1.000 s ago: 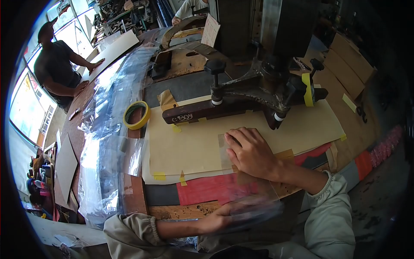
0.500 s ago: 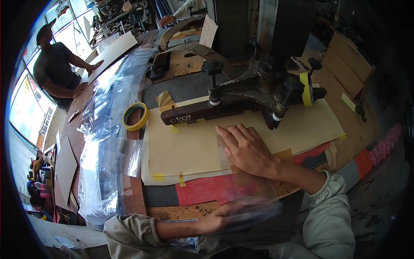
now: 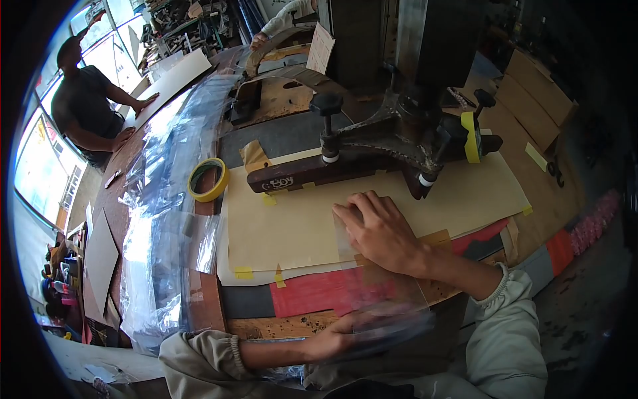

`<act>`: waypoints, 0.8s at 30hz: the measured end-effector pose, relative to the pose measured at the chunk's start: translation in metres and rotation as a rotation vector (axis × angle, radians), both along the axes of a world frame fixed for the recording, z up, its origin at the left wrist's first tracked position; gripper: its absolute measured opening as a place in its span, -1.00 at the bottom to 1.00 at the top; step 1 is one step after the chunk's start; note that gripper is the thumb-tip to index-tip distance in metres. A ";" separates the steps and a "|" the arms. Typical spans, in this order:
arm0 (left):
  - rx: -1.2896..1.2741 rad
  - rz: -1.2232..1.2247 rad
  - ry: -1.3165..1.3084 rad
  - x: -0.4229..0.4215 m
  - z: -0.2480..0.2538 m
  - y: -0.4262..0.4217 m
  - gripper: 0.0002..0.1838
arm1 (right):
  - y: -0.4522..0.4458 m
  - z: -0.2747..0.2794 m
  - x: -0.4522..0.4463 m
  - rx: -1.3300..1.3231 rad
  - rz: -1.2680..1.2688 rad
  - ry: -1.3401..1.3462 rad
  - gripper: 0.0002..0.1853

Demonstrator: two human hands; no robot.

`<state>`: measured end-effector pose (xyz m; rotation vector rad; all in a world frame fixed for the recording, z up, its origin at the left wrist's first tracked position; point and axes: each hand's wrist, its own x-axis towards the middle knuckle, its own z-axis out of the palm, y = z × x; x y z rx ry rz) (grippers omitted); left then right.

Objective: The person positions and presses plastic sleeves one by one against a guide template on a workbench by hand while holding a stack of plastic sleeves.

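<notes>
My left hand point(image 3: 330, 340) is closed on the edge of a stack of clear plastic sheets point(image 3: 392, 326) near the front edge of the bench. One clear sheet point(image 3: 347, 247) reaches up over the cream board point(image 3: 286, 233). On that sheet's far end rests my right hand point(image 3: 384, 233), its fingers bent and drawn together with the thumb at the sheet's corner. The fingertips are partly hidden. Yellow tape pieces point(image 3: 244, 272) mark the board's near edge. Beyond my right hand, a dark clamp bar point(image 3: 292, 174) lies across the board.
A heavy metal press arm point(image 3: 392, 130) with black knobs stands over the board. A yellow tape roll point(image 3: 209, 179) lies left of it, beside a long pile of clear plastic point(image 3: 156, 266). Scissors point(image 3: 555, 173) lie at right. Another person point(image 3: 86, 100) stands at far left with hands on a board.
My right hand's fingers have gone from stretched out to bent and drawn together over the sheet. My left hand stays in place. At the back, another person's hand has shifted slightly.
</notes>
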<state>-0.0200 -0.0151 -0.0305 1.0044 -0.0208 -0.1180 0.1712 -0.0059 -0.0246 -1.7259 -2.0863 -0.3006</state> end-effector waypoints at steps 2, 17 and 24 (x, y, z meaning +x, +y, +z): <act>0.039 0.001 0.050 -0.001 0.004 0.001 -0.46 | 0.001 0.004 0.002 -0.061 0.004 0.080 -0.53; 0.160 -0.024 0.011 0.000 0.002 0.004 -0.44 | 0.000 0.006 0.004 -0.075 0.047 0.136 -0.55; 0.055 -0.010 -0.025 0.001 -0.003 0.001 -0.44 | -0.001 0.005 0.003 -0.021 0.056 0.124 -0.59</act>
